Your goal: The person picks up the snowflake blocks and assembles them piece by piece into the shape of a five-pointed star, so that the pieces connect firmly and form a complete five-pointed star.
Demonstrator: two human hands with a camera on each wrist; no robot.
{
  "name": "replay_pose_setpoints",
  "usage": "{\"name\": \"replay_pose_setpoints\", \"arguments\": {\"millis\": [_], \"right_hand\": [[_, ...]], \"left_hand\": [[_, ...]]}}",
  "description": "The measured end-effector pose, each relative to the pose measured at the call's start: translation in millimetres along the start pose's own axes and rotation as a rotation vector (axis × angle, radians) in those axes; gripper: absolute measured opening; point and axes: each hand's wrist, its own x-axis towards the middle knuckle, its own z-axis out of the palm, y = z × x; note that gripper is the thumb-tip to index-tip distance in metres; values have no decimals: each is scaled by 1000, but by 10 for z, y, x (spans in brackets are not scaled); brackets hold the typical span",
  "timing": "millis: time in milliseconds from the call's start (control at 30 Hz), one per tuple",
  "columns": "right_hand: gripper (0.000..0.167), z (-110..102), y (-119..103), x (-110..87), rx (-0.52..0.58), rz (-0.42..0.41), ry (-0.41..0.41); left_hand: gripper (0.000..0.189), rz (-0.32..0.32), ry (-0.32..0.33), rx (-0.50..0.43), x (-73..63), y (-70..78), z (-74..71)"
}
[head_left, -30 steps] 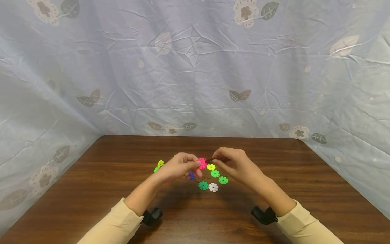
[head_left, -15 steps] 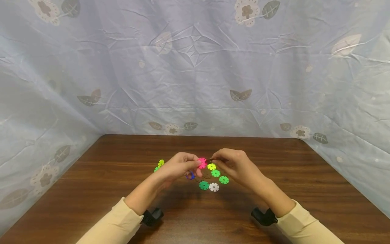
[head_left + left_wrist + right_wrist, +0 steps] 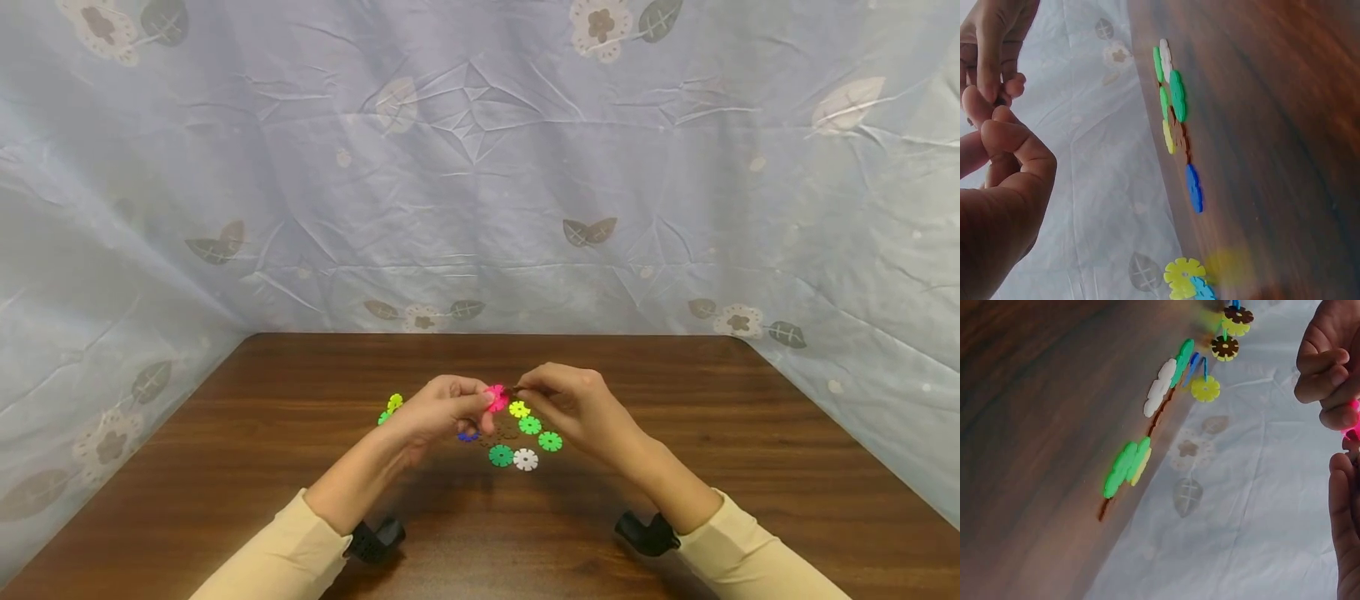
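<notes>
My left hand [image 3: 442, 410] pinches a pink notched snowflake disc [image 3: 497, 398] between thumb and fingers, above the table. Facing it, my right hand [image 3: 581, 406] holds a brown notched disc [image 3: 1351, 444] by its edge. The two discs meet at their rims; whether their slots interlock cannot be seen. Below lie loose discs: yellow [image 3: 520, 409], two light green [image 3: 529, 425], dark green [image 3: 501, 456], white [image 3: 526, 459], blue [image 3: 468, 436] and several brown ones [image 3: 507, 428]. Fingers cover much of the brown disc in my hand.
Left of the loose discs stand some joined discs, with a yellow one [image 3: 394, 402] on top; the right wrist view adds brown [image 3: 1225, 347] and blue pieces there. The wooden table [image 3: 300, 392] ends at a patterned cloth [image 3: 480, 208] behind and at both sides.
The brown disc has come slightly leftward against the pink one, and my right fingertips are a little nearer my left hand. The loose discs stay put.
</notes>
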Motion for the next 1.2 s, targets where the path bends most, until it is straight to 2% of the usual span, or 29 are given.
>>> {"name": "replay_pose_setpoints", "arguments": {"millis": [167, 333, 433, 733, 900, 1033, 1200], "right_hand": [[16, -12, -35, 21, -1, -1, 2], [14, -19, -44, 25, -1, 49, -6], [11, -33, -53, 29, -5, 87, -38], [10, -110, -19, 18, -33, 259, -223], [8, -133, 43, -5, -63, 348, -378], [14, -82, 75, -4, -84, 403, -497], [23, 52, 66, 25, -128, 510, -633]], "left_hand": [[21, 2, 5, -6, -10, 23, 12], [20, -12, 14, 19, -13, 25, 19], [19, -16, 29, 47, -17, 25, 19], [18, -36, 94, 111, -28, -8, 13], [18, -37, 110, 135, -22, -3, 17], [20, -43, 111, 158, -21, -7, 8], [21, -44, 97, 182, -13, -24, 7]]}}
